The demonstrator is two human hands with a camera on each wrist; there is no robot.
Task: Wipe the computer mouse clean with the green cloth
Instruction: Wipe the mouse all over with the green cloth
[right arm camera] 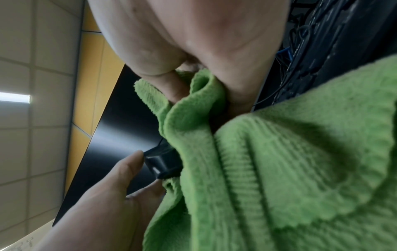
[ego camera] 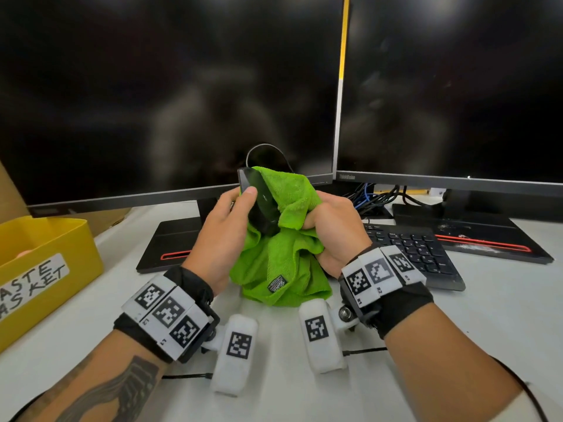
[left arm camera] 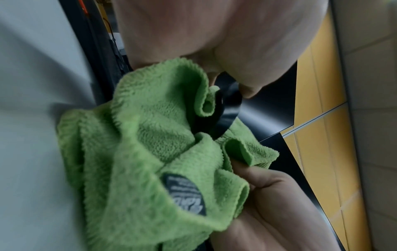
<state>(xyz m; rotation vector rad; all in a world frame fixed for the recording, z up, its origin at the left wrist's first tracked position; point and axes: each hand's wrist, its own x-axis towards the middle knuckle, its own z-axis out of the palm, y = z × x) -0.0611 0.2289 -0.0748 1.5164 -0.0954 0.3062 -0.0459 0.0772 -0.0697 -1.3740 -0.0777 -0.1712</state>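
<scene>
Nearest the camera, 2 forearms reached over the white bench [ego camera: 487,300], each wrist strapped in a black band carrying white marker tags. Between the wrists the cloth [ego camera: 283,269] hung in folds, its lower edge with a black label close above the bench; whether it touched the surface could not be told.

The left hand [ego camera: 222,239] held the mouse [ego camera: 259,202] up off the bench, tilted on edge, in front of the lower edge of the left monitor [ego camera: 152,86]. Its thumb lay curled over the near face of the mouse, and its fingers [right arm camera: 120,171] wrapped behind; in the right wrist view 1 fingertip touched the black end of the mouse. The right hand [ego camera: 332,226] was closed on a bunch of cloth, fingers [right arm camera: 169,86] curled and pinching the folds, pressing them against the right side of the mouse. The cloth covered that side and the lower end, leaving the dark upper face bare. A thin cable looped up from the top of the mouse.

Left of the hands stood a yellow bin [ego camera: 45,269] with a handwritten label. To the right lay a black keyboard [ego camera: 417,254]. Behind it stood the right monitor [ego camera: 457,86], both screens dark, with tangled cables [ego camera: 374,196] under them.
</scene>
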